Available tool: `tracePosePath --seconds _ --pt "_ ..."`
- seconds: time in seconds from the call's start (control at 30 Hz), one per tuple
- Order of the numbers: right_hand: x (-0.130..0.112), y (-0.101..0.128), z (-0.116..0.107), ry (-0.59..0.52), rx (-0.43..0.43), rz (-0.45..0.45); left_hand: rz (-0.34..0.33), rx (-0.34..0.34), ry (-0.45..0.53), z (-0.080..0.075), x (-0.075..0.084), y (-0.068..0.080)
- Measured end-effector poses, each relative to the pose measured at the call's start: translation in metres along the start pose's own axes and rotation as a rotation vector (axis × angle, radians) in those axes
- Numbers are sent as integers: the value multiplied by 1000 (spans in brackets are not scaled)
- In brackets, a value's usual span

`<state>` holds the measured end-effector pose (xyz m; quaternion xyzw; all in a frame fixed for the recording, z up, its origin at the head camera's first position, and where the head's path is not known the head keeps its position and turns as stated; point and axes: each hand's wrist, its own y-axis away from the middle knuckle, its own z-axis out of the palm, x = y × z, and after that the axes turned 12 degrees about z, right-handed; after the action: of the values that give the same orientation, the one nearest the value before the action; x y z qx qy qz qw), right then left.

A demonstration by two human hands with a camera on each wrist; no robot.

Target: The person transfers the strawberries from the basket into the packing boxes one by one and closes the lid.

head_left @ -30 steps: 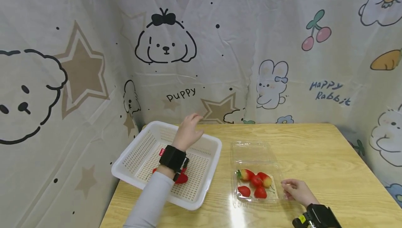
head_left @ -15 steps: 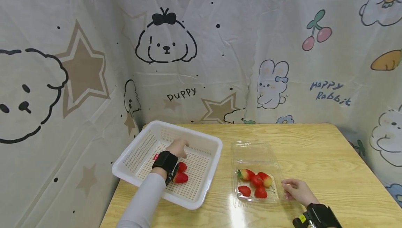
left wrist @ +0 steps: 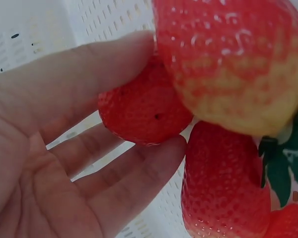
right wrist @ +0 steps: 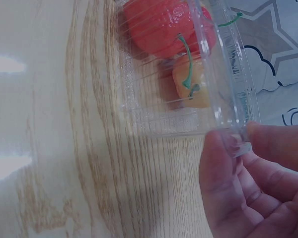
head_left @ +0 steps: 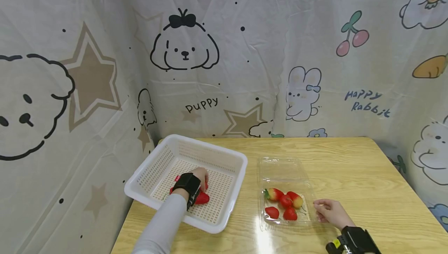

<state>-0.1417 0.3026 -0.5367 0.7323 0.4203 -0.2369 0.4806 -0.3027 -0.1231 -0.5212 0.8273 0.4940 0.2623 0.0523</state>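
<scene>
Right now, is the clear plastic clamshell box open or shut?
Open: the clear plastic clamshell box has its lid laid back flat on the table, strawberries uncovered.
</scene>
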Motion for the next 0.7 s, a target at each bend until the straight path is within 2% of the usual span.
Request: tracePosePath --seconds 0.1,0.33,0.5,0.6,0.7 --pt "0 0 0 0 -4 -4 25 7 2 -4 8 9" --pt "-1 1 0 4 0 -2 40 1 -11 -2 4 5" --pt "-1 1 0 -4 -4 4 45 5 -8 -9 10 10" --pt "0 1 0 -10 -11 4 64 42 20 -19 18 13" --pt "1 1 0 -6 -14 2 101 113 59 -31 26 14"
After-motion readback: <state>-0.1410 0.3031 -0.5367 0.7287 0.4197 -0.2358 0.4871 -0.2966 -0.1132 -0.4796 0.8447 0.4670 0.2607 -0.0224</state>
